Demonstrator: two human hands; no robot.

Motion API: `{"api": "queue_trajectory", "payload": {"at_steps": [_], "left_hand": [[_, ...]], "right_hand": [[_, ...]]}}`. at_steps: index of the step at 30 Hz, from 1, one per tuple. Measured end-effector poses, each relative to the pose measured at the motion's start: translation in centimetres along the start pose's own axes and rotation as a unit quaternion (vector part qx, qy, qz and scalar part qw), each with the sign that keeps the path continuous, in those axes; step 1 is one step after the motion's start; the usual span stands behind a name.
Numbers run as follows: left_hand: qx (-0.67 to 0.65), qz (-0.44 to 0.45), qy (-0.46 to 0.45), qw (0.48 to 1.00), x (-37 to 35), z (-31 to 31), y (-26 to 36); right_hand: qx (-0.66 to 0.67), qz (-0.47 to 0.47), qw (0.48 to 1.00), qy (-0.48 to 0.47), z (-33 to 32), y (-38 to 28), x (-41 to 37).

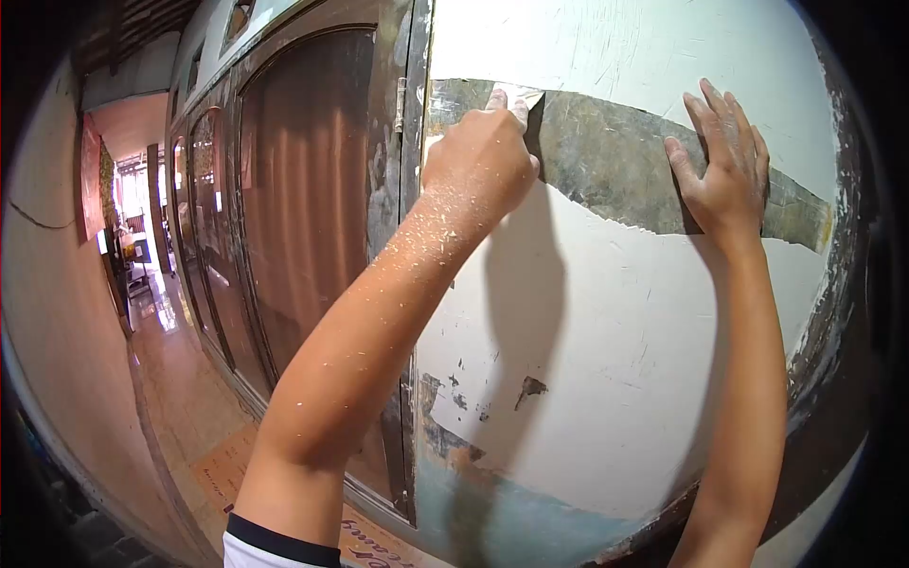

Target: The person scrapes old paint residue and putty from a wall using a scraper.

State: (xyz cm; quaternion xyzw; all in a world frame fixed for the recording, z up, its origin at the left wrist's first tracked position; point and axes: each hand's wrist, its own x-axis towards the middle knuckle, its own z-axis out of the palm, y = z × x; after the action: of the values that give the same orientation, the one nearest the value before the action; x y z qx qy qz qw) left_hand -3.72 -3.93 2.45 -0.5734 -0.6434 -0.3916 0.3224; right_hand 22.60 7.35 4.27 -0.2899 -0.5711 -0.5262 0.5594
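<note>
Wall panel [615, 303] carried white paint [663, 43]; a bare grey band [597, 156] crossed its upper part, left edge to right edge. Left hand [481, 156] was curled, index finger extended at the band's top border near the left edge, beside a pale flap [524, 92]; grip hidden, could not tell. Right hand [724, 161] lay open near the right edge, fingers spread, nothing held. Flakes [442, 230] speckled the left forearm [350, 341].

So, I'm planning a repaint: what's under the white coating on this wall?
Where the white coating is gone, a mottled grey band shows, partly covered by the left hand and right hand. Whatever lies beneath the remaining white can't be seen.
</note>
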Motion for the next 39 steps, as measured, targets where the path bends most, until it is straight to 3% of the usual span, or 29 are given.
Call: {"api": "queue_trajectory", "payload": {"at_steps": [8, 12, 17, 18, 19, 21, 25, 26, 28, 32, 33, 35, 37, 39], "left_hand": [[-0.024, -0.050, -0.068, 0.996, -0.6, -1.2, 1.4], [-0.018, -0.033, -0.033, 0.999, -0.5, -0.1, 1.5], [-0.005, -0.010, 0.013, 1.000, -0.8, 0.6, 1.7], [-0.011, 0.043, 0.065, 0.997, -1.1, 0.8, 1.9], [-0.011, 0.048, 0.067, 0.997, -0.6, 0.8, 2.3], [-0.031, -0.036, 0.006, 0.999, 0.1, 0.7, 2.9], [-0.022, 0.025, 0.089, 0.996, -1.1, 1.3, 3.0], [-0.021, 0.029, 0.088, 0.996, -0.5, 1.2, 2.8], [0.012, -0.024, -0.020, 0.999, 0.1, -0.2, 3.6], [-0.019, 0.036, 0.076, 0.996, -0.5, 1.0, 3.3], [-0.018, 0.039, 0.077, 0.996, -0.4, 0.3, 3.9], [0.006, -0.032, -0.030, 0.999, -0.1, -1.4, 4.8], [-0.034, 0.050, 0.081, 0.995, -0.2, 1.0, 3.6], [-0.010, -0.007, 0.028, 1.000, -0.9, 0.6, 5.0]], "right_hand": [[-0.057, -0.039, 0.991, -0.117, -3.2, 2.7, -0.6], [-0.096, -0.031, 0.989, -0.108, -5.0, 7.2, -2.5], [-0.036, -0.057, 0.992, -0.104, -5.4, 9.4, -2.7], [-0.027, -0.060, 0.991, -0.119, -5.7, 10.0, -2.7], [-0.030, -0.057, 0.991, -0.117, -6.1, 10.6, -2.9], [-0.043, -0.058, 0.991, -0.110, -6.4, 11.3, -3.4], [-0.040, -0.053, 0.994, -0.082, -6.0, 11.1, -4.0], [-0.048, -0.049, 0.994, -0.081, -6.1, 11.1, -4.0], [-0.053, -0.051, 0.994, -0.080, -5.9, 11.2, -4.2], [-0.051, -0.049, 0.995, -0.072, -5.9, 10.8, -4.2], [-0.057, -0.047, 0.995, -0.069, -6.0, 10.9, -4.2], [-0.054, -0.052, 0.995, -0.062, -5.5, 11.4, -4.0], [-0.054, -0.054, 0.995, -0.060, -5.4, 11.5, -4.2], [-0.044, -0.044, 0.996, -0.058, -5.9, 11.1, -4.1]]}}
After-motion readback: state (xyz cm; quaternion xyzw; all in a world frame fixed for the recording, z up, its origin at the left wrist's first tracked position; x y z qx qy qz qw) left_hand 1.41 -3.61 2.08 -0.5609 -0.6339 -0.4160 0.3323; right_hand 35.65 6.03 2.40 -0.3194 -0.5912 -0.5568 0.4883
